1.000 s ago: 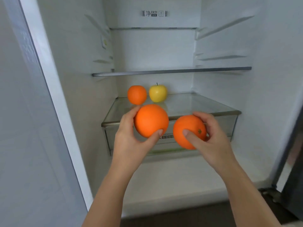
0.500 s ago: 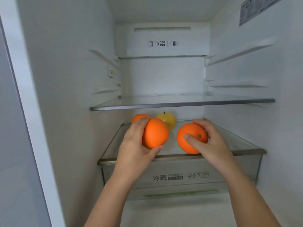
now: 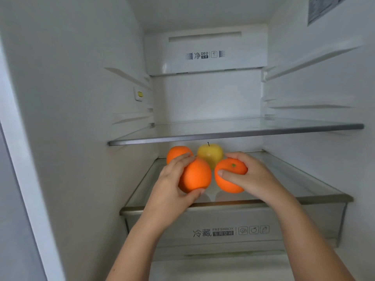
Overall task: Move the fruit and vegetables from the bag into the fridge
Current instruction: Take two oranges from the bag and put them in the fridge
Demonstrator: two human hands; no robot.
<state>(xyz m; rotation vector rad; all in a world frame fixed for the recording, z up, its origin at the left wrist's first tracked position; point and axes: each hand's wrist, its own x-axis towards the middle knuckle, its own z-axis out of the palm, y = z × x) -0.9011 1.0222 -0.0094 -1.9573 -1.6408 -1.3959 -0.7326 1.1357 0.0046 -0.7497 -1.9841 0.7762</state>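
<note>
Since half a second ago you have carried both oranges deeper over the lower glass shelf (image 3: 300, 179), closer to the fruit at the back; your left hand (image 3: 170, 187) grips the left orange (image 3: 195, 175), fingers curled over its top and thumb under its lower edge; your right hand (image 3: 253, 177) grips the right orange (image 3: 228, 180), thumb across its front and fingers wrapped behind, so its far side is hidden. The two held oranges sit just beside each other with a narrow gap; faint reflections show in the glass below them, but whether either touches the shelf you cannot tell. Behind them a third orange (image 3: 175, 153) is partly covered by your left fingers; a yellow apple (image 3: 210, 155) stands beside it, its lower half hidden by the held fruit. Above runs the upper glass shelf (image 3: 233, 134); below, the drawer (image 3: 223, 232) marked FRESHBOX is closed; a label high on the fridge wall (image 3: 81, 98) opposite is cut off and unreadable.
</note>
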